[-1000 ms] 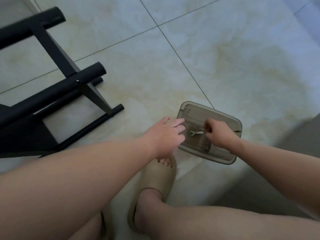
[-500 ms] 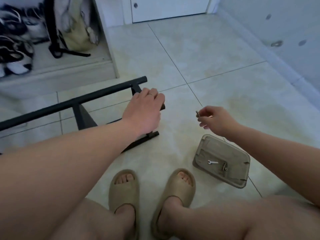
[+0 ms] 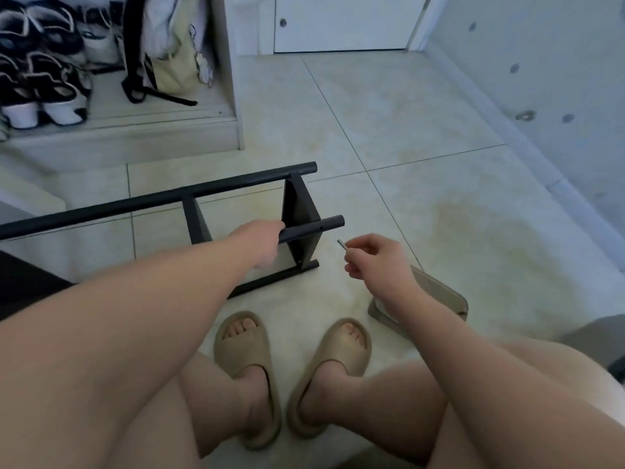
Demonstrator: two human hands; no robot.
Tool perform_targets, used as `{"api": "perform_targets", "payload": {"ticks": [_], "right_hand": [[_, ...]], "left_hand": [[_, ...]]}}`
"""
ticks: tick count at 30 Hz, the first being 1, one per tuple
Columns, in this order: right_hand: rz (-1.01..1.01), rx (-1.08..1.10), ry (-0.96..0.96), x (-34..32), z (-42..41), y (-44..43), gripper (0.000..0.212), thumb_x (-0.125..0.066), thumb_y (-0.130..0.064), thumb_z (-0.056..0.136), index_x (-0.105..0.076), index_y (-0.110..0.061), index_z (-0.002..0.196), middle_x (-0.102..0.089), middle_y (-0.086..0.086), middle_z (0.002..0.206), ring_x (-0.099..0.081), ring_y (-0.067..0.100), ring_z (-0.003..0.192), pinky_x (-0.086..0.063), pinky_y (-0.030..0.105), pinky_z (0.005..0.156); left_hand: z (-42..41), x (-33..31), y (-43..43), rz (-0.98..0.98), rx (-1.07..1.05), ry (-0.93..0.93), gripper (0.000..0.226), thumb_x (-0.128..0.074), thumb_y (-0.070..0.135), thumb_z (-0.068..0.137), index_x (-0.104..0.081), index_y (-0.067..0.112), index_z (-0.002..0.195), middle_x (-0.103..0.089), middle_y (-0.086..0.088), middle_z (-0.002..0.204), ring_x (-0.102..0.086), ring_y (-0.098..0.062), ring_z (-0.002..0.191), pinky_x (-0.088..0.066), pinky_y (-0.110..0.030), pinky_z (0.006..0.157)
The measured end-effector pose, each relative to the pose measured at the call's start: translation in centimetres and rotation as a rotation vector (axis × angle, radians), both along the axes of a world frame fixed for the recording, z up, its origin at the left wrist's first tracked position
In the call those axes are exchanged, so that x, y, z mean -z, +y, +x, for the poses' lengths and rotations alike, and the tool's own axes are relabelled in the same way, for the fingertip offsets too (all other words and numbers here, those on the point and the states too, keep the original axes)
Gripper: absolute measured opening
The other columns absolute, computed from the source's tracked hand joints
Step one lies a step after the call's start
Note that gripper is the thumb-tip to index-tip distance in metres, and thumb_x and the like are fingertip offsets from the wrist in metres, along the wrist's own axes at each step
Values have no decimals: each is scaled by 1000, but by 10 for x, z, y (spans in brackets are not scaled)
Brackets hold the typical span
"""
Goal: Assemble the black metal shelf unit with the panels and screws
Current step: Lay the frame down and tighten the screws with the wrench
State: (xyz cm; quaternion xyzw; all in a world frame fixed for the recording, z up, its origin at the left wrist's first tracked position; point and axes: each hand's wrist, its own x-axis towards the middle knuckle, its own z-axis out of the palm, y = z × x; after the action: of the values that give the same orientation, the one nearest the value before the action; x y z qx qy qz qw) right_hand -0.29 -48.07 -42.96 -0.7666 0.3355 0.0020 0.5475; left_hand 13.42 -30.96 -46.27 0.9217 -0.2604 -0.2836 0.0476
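As I judge it, the step in hand is to seat this screw (image 3: 341, 244) in the small hole (image 3: 320, 227) near the end of the near tube (image 3: 314, 228); to do it well I should hold the frame steady, bring the screw's tip square to the hole rather than slanted, and start the thread by finger before reaching for any tool; a screw this small, dropped on the tile floor (image 3: 473, 214), could roll away. My left hand (image 3: 262, 243) reaches forward on a nearly straight arm, fingers curled round the near tube just left of the black panel (image 3: 299, 208); my right hand (image 3: 375, 257) hovers near the tube's end without touching it, thumb and forefinger pinching the screw, its free end pointing up towards the frame; the two hands are apart. The shelf frame (image 3: 152, 201) lies on its side on the floor ahead of my slippers (image 3: 241, 340); the parts box (image 3: 439, 292) sits under my right forearm, partly hidden.
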Motion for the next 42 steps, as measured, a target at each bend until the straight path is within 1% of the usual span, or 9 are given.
{"api": "perform_targets", "payload": {"ticks": [5, 10, 15, 19, 21, 24, 30, 36, 42], "right_hand": [[-52, 63, 112, 15, -49, 7, 16, -55, -3, 90, -65, -15, 88, -67, 5, 78, -67, 16, 67, -60, 48, 80], [25, 170, 103, 21, -89, 13, 27, -48, 0, 92, -67, -16, 83, -61, 3, 67, -60, 22, 70, -56, 42, 70], [127, 262, -1, 14, -81, 14, 25, -55, -2, 91, -71, -19, 85, -67, -2, 68, -64, 16, 71, -60, 43, 86], [118, 180, -23, 22, -89, 12, 15, -59, -3, 95, -72, -12, 96, -70, 4, 79, -67, 11, 72, -60, 36, 84], [116, 167, -16, 27, -95, 8, 15, -60, 0, 95, -71, -11, 96, -72, 12, 86, -68, 13, 73, -60, 31, 81], [126, 150, -4, 29, -94, 2, 18, -63, 3, 93, -70, -13, 90, -73, 16, 88, -71, 18, 77, -61, 31, 80], [109, 144, 23, 34, -91, 2, 17, -66, 4, 92, -64, -11, 85, -74, 20, 91, -72, 16, 73, -61, 36, 80], [104, 176, 16, 39, -87, 5, 18, -66, 2, 92, -64, -14, 83, -74, 16, 87, -74, 28, 86, -60, 43, 88], [73, 152, 59, 41, -88, 9, 19, -67, 0, 91, -65, -16, 83, -73, 2, 76, -71, 7, 67, -59, 52, 83]], "left_hand": [[-45, 11, -4, -95, 23, 12, 43, -44, 3, 94, -50, 20, 133, -56, -7, 112, -56, -30, 98, -48, -38, 82], [-87, 23, -2, -149, -1, -24, 44, -46, 13, 96, -50, 28, 137, -57, -7, 125, -55, -32, 113, -44, -43, 95], [-95, 21, -25, -107, -158, 133, 28, -49, 48, 97, -60, 31, 116, -62, 3, 109, -57, -27, 109, -42, -42, 100], [-84, 26, -50, -297, -222, 317, 41, -46, 50, 99, -66, 16, 89, -62, -1, 76, -61, -25, 83, -44, -32, 76], [-81, 29, -58, -380, -257, 389, 41, -46, 47, 99, -63, 13, 84, -64, -4, 71, -65, -23, 74, -42, -32, 72], [-75, 33, -70, -386, -257, 481, 41, -48, 43, 97, -69, 10, 87, -71, -2, 61, -67, -19, 68, -44, -30, 69], [-62, 41, -73, -393, -286, 624, 38, -57, 36, 97, -72, 1, 103, -76, -16, 78, -72, -40, 94, -54, -37, 75], [-62, 43, -74, -399, -284, 638, 40, -58, 40, 97, -72, 3, 105, -76, -18, 83, -74, -34, 91, -57, -41, 79], [-66, 41, -74, -412, -284, 603, 40, -57, 38, 97, -73, 1, 104, -76, -15, 81, -74, -29, 80, -53, -31, 67]]}}
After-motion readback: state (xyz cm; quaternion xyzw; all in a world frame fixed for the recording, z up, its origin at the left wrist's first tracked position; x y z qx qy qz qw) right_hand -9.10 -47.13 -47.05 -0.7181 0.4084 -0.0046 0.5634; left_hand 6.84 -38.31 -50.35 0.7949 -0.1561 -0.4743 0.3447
